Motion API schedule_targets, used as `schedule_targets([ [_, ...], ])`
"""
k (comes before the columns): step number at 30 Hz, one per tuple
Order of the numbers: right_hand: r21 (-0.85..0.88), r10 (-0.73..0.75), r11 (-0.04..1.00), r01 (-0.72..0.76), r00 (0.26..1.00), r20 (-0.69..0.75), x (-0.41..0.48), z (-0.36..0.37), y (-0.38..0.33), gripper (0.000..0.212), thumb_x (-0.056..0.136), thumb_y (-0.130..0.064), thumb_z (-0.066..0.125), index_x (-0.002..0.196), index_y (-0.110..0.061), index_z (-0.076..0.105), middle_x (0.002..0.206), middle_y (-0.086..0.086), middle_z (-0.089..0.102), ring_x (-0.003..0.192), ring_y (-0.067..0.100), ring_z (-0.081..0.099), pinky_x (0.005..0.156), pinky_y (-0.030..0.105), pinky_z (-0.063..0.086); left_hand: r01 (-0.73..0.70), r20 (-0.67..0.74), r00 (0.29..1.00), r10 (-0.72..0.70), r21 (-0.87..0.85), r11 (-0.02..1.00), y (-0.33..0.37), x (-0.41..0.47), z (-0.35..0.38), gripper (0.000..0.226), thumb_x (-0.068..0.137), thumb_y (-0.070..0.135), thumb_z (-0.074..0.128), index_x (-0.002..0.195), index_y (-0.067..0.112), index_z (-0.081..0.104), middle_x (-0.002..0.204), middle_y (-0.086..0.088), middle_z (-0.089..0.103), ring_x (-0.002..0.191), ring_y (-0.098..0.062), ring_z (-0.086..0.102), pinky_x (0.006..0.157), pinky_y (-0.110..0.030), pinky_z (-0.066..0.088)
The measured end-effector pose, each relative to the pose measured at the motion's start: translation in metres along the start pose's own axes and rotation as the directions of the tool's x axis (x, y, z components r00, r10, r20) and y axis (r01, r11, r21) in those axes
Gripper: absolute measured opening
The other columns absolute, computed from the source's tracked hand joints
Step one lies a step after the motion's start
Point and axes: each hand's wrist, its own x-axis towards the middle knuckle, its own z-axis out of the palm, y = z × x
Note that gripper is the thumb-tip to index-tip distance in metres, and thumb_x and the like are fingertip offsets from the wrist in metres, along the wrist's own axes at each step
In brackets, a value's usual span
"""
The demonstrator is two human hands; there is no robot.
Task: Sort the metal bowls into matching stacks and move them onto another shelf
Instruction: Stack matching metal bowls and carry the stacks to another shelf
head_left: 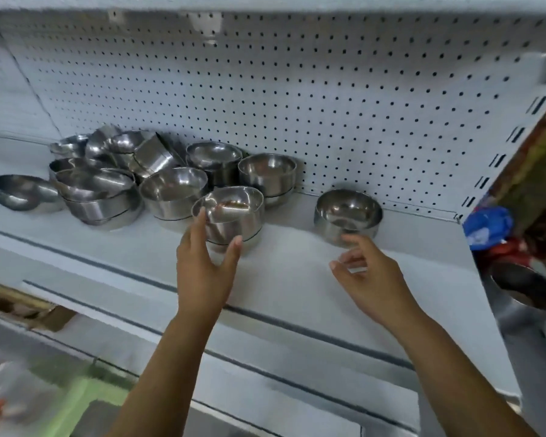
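Observation:
Several shiny metal bowls crowd the left half of a white shelf (297,272). A short stack of bowls (234,212) stands nearest the front. My left hand (202,266) spreads around its front side, thumb and fingers touching the steel, not closed on it. A single bowl (347,216) sits alone to the right. My right hand (363,272) hovers just below that bowl, fingers apart and holding nothing. Further stacks (268,176) (171,197) stand behind, and a jumbled pile (114,159) lies toward the back left.
A white pegboard wall (328,89) backs the shelf. One loose bowl (22,192) lies at the far left. To the right hang colourful packaged goods (486,225) and a steel pot (520,291). A lower shelf (265,373) juts out beneath.

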Motion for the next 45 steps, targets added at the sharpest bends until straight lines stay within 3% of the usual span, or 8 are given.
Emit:
schedule_targets([
  [4,0.026,0.063,0.998,-0.060,0.990,-0.130,0.001,0.017,0.005,0.061,0.093,-0.026,0.075,0.146,-0.031,0.044,0.103,-0.005,0.063,0.094,0.009,0.065,0.086,0.030,0.054,-0.040,-0.051,0.998,0.035,-0.098,0.994,-0.008,0.011,0.009,0.071,0.087,0.051,0.069,0.148,0.029,0.040,0.146,-0.002,0.049,0.136,-0.018,0.044,0.111,-0.035,0.038],
  [13,0.053,0.127,0.992,-0.115,0.902,-0.413,0.014,0.053,0.021,0.069,0.095,-0.030,0.072,0.154,-0.035,0.036,0.111,-0.004,0.059,0.085,0.015,0.062,0.082,0.028,0.052,-0.132,-0.009,0.991,0.132,-0.137,0.982,-0.024,0.033,0.001,0.058,0.074,0.066,0.072,0.116,0.033,0.050,0.138,-0.003,0.055,0.132,-0.023,0.051,0.104,-0.051,0.047],
  [19,0.043,0.117,0.993,-0.110,0.858,-0.500,0.026,0.041,0.019,0.048,0.099,-0.041,0.065,0.144,-0.034,0.051,0.117,0.001,0.059,0.090,0.011,0.064,0.085,0.027,0.054,-0.306,-0.007,0.949,0.316,-0.269,0.913,-0.006,0.033,-0.009,0.059,0.073,0.056,0.077,0.116,0.021,0.056,0.138,-0.010,0.056,0.122,-0.029,0.057,0.092,-0.026,0.049],
  [26,0.042,0.108,0.994,-0.101,0.866,-0.489,0.033,0.016,0.024,0.035,0.106,-0.039,0.052,0.140,-0.030,0.057,0.127,0.003,0.060,0.105,0.004,0.060,0.085,0.008,0.044,-0.433,0.110,0.863,0.492,-0.340,0.835,-0.010,0.005,0.004,0.060,0.076,0.056,0.079,0.119,0.026,0.052,0.138,-0.013,0.055,0.133,-0.021,0.051,0.103,-0.013,0.041],
  [29,0.052,0.097,0.995,-0.083,0.871,-0.482,0.034,0.011,0.025,0.035,0.107,-0.039,0.052,0.138,-0.026,0.060,0.129,0.003,0.060,0.109,0.008,0.061,0.090,0.014,0.046,-0.471,0.166,0.822,0.544,-0.339,0.815,-0.015,-0.004,0.013,0.061,0.075,0.056,0.078,0.121,0.024,0.053,0.140,-0.014,0.055,0.133,-0.023,0.051,0.106,-0.012,0.038],
  [33,0.051,0.070,0.997,-0.052,0.880,-0.470,0.038,0.007,0.029,0.031,0.106,-0.040,0.053,0.132,-0.026,0.063,0.128,0.000,0.059,0.101,-0.016,0.058,0.083,0.002,0.043,-0.469,0.238,0.803,0.546,-0.311,0.826,-0.016,-0.008,0.023,0.061,0.075,0.060,0.076,0.120,0.024,0.054,0.139,-0.012,0.057,0.133,-0.021,0.052,0.108,-0.010,0.036],
  [38,0.128,0.106,0.990,-0.058,0.905,-0.411,0.051,0.000,0.034,0.034,0.106,-0.044,0.052,0.133,-0.024,0.061,0.131,-0.001,0.062,0.109,-0.003,0.061,0.083,0.001,0.043,-0.474,0.313,0.784,0.537,-0.257,0.842,-0.017,-0.007,0.029,0.063,0.076,0.060,0.075,0.123,0.023,0.056,0.139,-0.009,0.058,0.136,-0.017,0.049,0.108,-0.007,0.033],
  [45,0.208,0.098,0.978,-0.031,0.943,-0.318,0.057,0.000,0.040,0.056,0.083,-0.036,0.085,0.130,-0.038,0.054,0.128,-0.015,0.060,0.116,-0.005,0.059,0.090,0.009,0.049,-0.366,0.401,0.814,0.421,-0.210,0.907,-0.015,-0.006,0.028,0.067,0.077,0.063,0.071,0.128,0.022,0.054,0.140,0.000,0.058,0.128,-0.015,0.056,0.101,-0.008,0.039],
])
